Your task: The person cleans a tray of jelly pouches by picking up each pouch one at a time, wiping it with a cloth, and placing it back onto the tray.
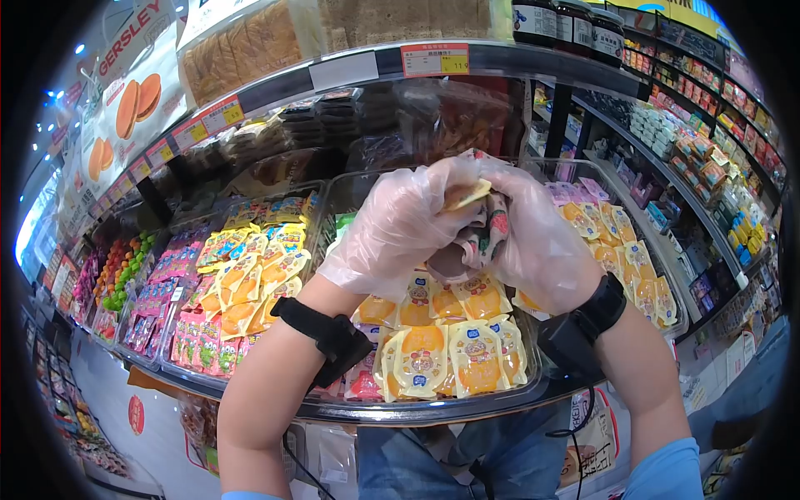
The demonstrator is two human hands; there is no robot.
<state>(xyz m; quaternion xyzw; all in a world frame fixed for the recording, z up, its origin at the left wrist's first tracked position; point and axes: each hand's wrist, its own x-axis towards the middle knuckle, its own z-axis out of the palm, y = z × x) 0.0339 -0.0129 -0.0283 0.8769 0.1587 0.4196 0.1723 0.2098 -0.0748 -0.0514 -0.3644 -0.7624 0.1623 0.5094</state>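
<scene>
My left hand, in a clear plastic glove, is closed around a small yellow packet whose pale edge sticks out between the fingers. My right hand, gloved the same way, grips a crumpled grey cloth with a red pattern. The cloth hangs between the two hands and touches the packet's side. Both hands are raised close together above a clear tray. Yellow packets with orange pictures lie in rows below them. My fingertips are partly hidden by the cloth and the glove folds.
More yellow packets fill a tray to the left, with pink packets in front. Another tray of yellow packets stands right. A shelf edge with price tags crosses above, holding bread and jars.
</scene>
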